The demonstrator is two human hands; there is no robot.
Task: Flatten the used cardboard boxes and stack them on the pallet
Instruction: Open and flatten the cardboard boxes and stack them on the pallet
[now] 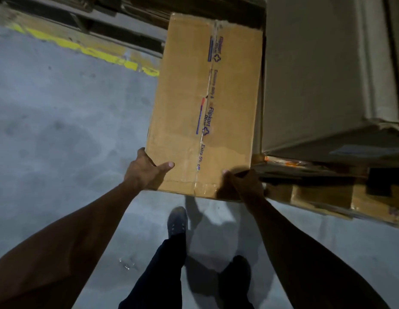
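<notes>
Item: taped box (205,103), carried over the floor (60,130) beside the pallet (327,197); your left hand (145,170) and right hand (243,184) each clamp a near corner, thumbs on top, likely to keep it level for stacking.

Box (205,103): brown corrugated cardboard, matt, creased, with glossy clear printed tape (208,108) along its seam. Floor (60,130): grey concrete, smooth, faint sheen, stained; worn yellow paint line (87,49) at upper left. Flattened cardboard (327,197) at lower right: matt, ragged edges. Trousers (162,275): dark matt cloth.
</notes>
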